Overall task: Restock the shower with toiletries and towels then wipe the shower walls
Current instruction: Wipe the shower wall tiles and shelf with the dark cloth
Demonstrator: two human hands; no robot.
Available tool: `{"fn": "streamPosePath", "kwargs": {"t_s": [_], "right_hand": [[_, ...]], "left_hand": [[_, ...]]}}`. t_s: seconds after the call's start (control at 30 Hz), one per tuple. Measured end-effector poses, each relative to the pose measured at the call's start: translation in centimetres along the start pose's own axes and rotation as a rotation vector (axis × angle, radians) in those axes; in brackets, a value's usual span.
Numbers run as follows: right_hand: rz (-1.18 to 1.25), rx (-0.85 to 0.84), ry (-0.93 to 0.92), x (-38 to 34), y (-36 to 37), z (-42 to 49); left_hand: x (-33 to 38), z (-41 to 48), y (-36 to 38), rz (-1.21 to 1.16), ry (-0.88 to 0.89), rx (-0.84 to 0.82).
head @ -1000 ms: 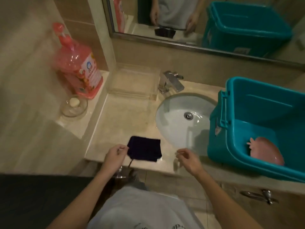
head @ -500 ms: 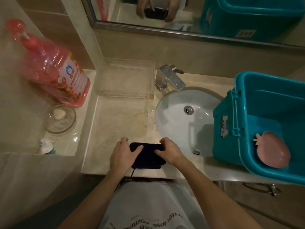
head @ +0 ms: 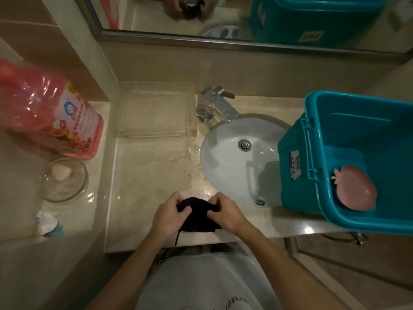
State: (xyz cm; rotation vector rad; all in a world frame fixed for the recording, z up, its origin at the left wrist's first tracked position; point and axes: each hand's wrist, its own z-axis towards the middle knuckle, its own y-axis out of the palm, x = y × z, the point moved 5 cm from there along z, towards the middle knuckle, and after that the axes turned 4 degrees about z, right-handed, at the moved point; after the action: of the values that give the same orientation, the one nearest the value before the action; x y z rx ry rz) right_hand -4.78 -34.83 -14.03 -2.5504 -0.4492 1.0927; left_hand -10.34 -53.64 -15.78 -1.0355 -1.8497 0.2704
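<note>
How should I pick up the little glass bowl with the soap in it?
Probably by its rim, two sides pinched from above and from the front. The glass bowl sits upright, round and shallow, so the open rim is the only edge to hold. The pink bottle stands right behind it, blocking that side, and the soap lies inside, so keep it level.

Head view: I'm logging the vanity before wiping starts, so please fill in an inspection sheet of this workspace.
Surface: marble countertop, wet beside the sink.
Job's things: dark cloth at the front edge; pink bottle on the left ledge.
Clutter: glass bowl with soap, crumpled wrapper, clear tray, teal tub holding a pink dish.
Hands: left hand and right hand both grip the cloth.
Cables: nothing seen.
Surroundings: faucet, mirror.
</note>
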Motion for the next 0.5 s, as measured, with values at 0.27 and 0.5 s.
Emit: {"fn": "streamPosePath", "kwargs": {"t_s": [0.27, 0.5], "right_hand": [[0.200, 0.186, 0.016, 3.2, -5.1, -3.3], [0.219, 0.377, 0.017, 6.4, -10.9, -9.5]], "left_hand": [[3.5, 0.1, 0.6, -0.144, 0.152, -0.176], [11.3, -2.2, 4.1, -0.068, 0.333, -0.277]]}}
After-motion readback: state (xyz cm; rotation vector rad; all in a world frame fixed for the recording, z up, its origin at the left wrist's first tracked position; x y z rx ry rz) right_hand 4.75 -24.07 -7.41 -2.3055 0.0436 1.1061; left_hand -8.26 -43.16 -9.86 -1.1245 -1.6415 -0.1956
